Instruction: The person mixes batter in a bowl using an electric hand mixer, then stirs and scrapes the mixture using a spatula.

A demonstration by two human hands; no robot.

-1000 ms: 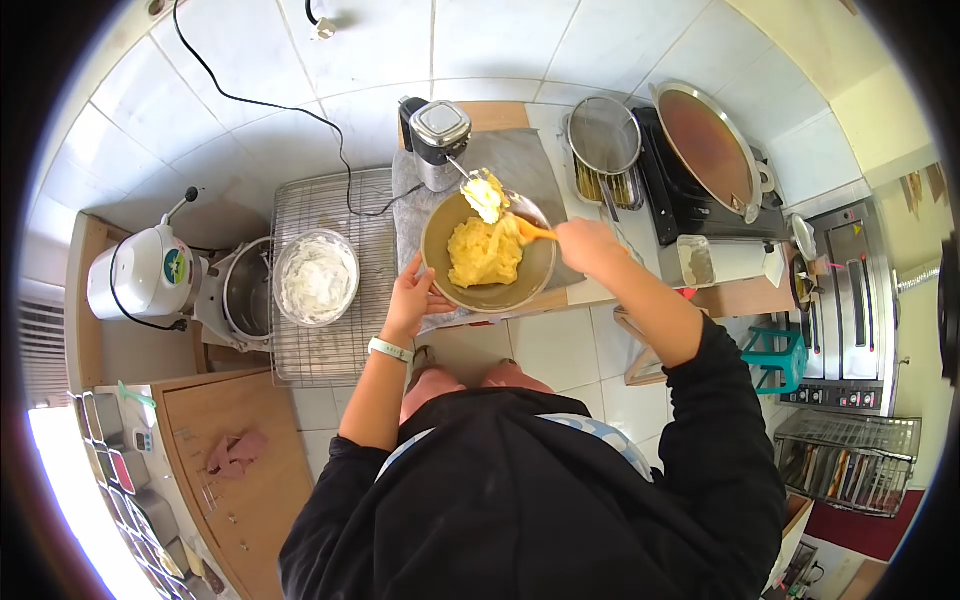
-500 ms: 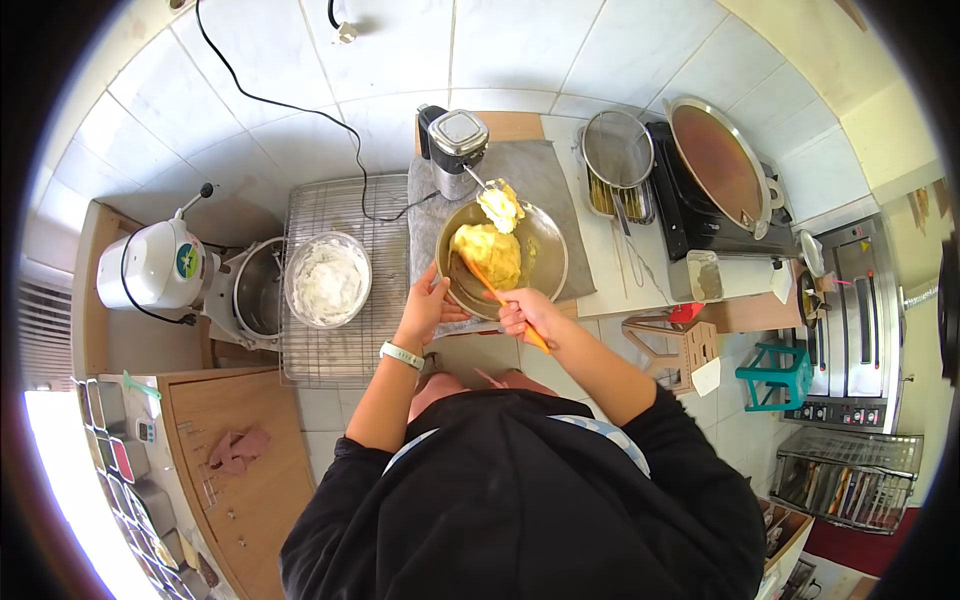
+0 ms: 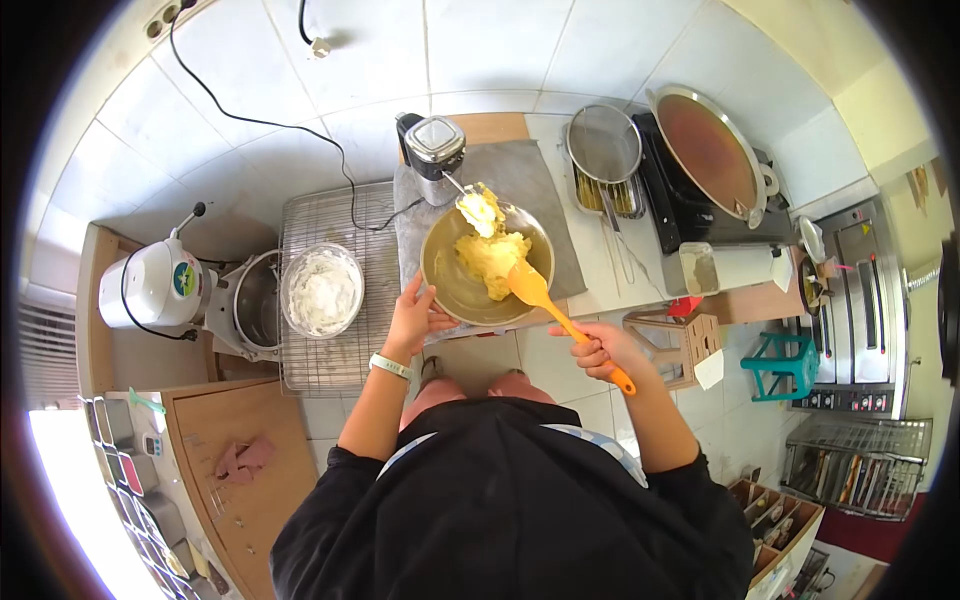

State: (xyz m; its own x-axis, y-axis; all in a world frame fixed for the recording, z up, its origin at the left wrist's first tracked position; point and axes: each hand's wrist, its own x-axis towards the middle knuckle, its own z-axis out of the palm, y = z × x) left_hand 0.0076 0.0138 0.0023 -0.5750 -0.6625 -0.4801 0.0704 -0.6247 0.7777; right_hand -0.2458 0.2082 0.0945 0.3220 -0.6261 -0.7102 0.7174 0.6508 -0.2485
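Observation:
A metal bowl [image 3: 450,285] holds a lumpy yellow mixture [image 3: 488,258]. My left hand [image 3: 412,318] grips the bowl's lower left rim, thumb at the edge and fingers under it. In my right hand [image 3: 605,352] is the handle of an orange spatula [image 3: 532,288], whose blade rests against the mixture's right side. Over the bowl's back rim hang the beaters of a hand mixer [image 3: 436,145], coated with pale yellow mixture.
To the left, a bowl of white cream [image 3: 322,290] sits on a wire rack [image 3: 372,340], with a white stand mixer [image 3: 150,280] beyond. At the right are a sieve [image 3: 604,143], a wide pan of brown liquid [image 3: 706,150] and a teal stool [image 3: 785,366].
The spatula has gone from the bowl's right side to its left, then back right. My right hand has come down toward my body. The mixture has shifted and changed shape; my left hand stays at the rim.

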